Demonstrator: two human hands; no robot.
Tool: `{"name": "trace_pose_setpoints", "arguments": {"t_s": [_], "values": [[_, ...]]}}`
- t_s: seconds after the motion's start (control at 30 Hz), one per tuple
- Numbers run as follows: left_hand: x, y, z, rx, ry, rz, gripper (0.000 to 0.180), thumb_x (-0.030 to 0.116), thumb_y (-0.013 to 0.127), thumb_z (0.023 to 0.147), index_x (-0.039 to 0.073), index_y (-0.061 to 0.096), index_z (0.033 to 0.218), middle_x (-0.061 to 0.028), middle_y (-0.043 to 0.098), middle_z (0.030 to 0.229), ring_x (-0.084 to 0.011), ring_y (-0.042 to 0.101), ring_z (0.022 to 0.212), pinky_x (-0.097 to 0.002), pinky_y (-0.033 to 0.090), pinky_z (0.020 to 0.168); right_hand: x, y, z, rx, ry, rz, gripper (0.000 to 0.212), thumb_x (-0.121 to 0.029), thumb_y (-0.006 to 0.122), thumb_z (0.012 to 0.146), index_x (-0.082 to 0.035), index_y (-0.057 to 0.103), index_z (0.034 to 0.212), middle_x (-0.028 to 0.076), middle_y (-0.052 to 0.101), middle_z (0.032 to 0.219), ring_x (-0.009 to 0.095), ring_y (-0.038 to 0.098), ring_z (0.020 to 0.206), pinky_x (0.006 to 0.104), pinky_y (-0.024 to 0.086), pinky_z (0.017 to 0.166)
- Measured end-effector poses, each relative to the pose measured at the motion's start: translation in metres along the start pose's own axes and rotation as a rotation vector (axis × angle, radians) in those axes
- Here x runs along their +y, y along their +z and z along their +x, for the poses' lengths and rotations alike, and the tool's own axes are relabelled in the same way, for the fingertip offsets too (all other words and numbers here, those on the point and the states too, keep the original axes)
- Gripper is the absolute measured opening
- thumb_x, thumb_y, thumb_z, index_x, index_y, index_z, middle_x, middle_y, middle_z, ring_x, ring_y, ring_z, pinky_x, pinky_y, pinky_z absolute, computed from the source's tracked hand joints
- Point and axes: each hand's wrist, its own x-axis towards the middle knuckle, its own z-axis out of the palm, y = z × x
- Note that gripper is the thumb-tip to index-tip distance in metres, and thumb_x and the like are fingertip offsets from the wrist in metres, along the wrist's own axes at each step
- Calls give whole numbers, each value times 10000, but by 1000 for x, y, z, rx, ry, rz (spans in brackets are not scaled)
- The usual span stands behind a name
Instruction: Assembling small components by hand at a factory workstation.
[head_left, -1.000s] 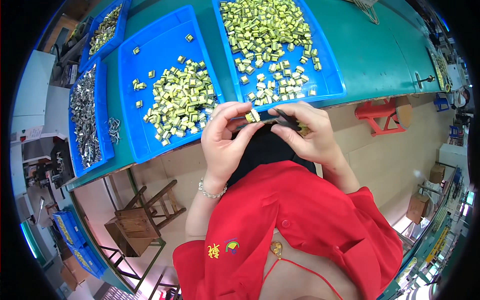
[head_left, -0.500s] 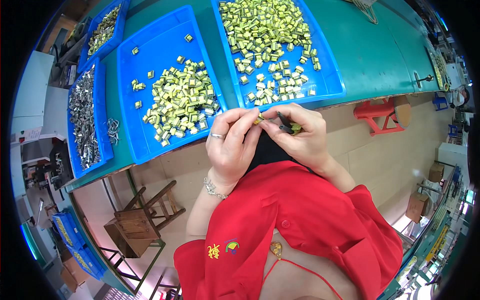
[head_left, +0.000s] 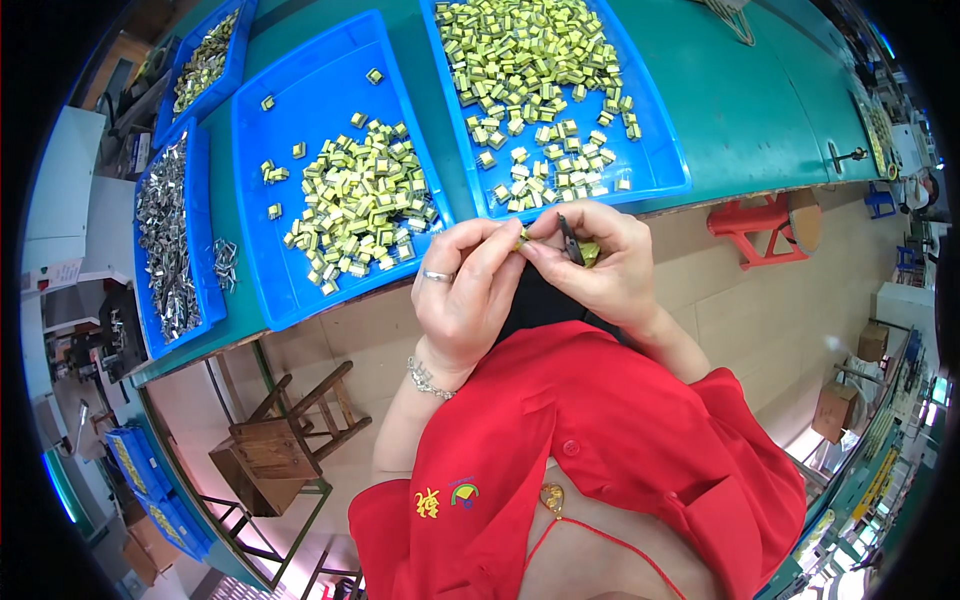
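Note:
At the near edge of the table, my left hand (head_left: 465, 290) pinches a small yellow transformer (head_left: 522, 235) between thumb and fingertips, mostly hidden by them. The thumb and forefinger of my right hand (head_left: 605, 265) meet it from the other side. A dark, narrow-tipped hand tool (head_left: 570, 240) is tucked in my right hand, its tip pointing up and away; its exact kind is unclear. Something yellow-green (head_left: 590, 253) shows beside it in the palm, perhaps its handle. Just beyond my hands lie two blue trays of yellow transformers, one left (head_left: 290, 120) and one right (head_left: 655, 155).
A narrow blue bin (head_left: 205, 270) of silver metal clips stands at the left, with several loose clips (head_left: 225, 262) beside it. Another blue bin (head_left: 238, 60) is behind. The table (head_left: 740, 120) is green. A wooden stool (head_left: 275, 448) and a red stool (head_left: 745, 230) stand on the floor.
The dark tool in my right hand has turned to stand more upright. My fingertips have shifted slightly around the transformer; both hands stay in nearly the same place.

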Motion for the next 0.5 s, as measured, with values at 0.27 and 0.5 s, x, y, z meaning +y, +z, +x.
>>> {"name": "trace_pose_setpoints", "arguments": {"t_s": [0.27,0.5], "values": [[1,1,1,-8,-11,-63,357,-76,768,699,20,680,1031,-86,633,914,-185,636,768,-262,526,621,-3,1,-1,5,123,140,126,20,720,793,25,647,897,-6,622,762,28,556,688,171,442,617],[1,2,-1,12,-7,-70,358,-78,772,694,16,684,1027,-88,639,907,-180,637,771,-257,527,614,-4,-1,1,-43,227,288,90,28,700,806,18,632,864,-24,580,668,19,511,569,171,371,498]]}}
